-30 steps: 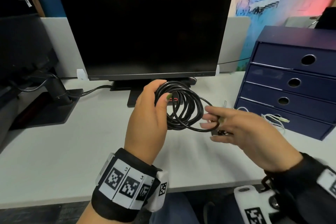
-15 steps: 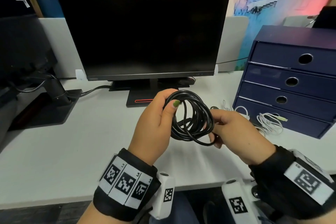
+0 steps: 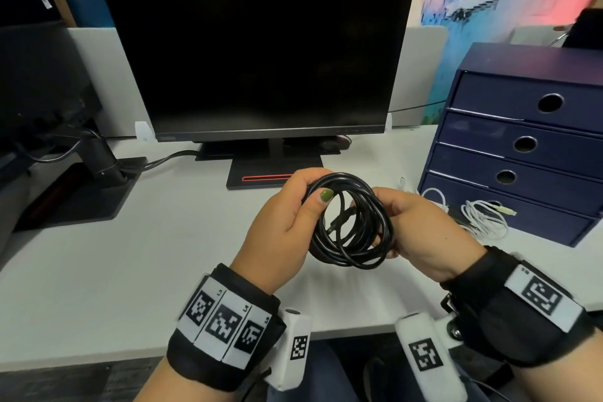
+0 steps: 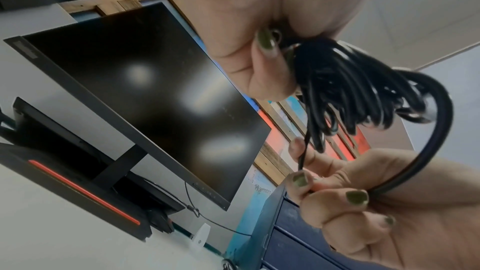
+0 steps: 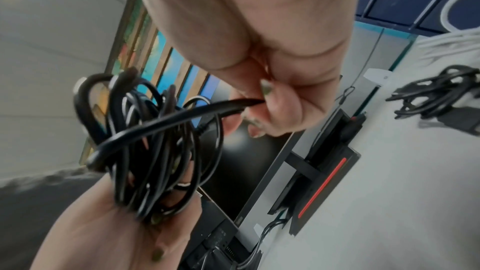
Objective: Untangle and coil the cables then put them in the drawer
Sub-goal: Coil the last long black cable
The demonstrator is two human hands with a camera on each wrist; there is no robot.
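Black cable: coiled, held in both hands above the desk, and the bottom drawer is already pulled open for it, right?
Not quite. The black cable is coiled in the left hand and right hand, but the head view shows the bottom drawer closed.

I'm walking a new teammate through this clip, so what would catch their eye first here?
First, the black cable coil held up mid-frame over the white desk, gripped by the left hand and right hand. Behind it stands the dark monitor; at right, a blue drawer unit with white cables at its foot.
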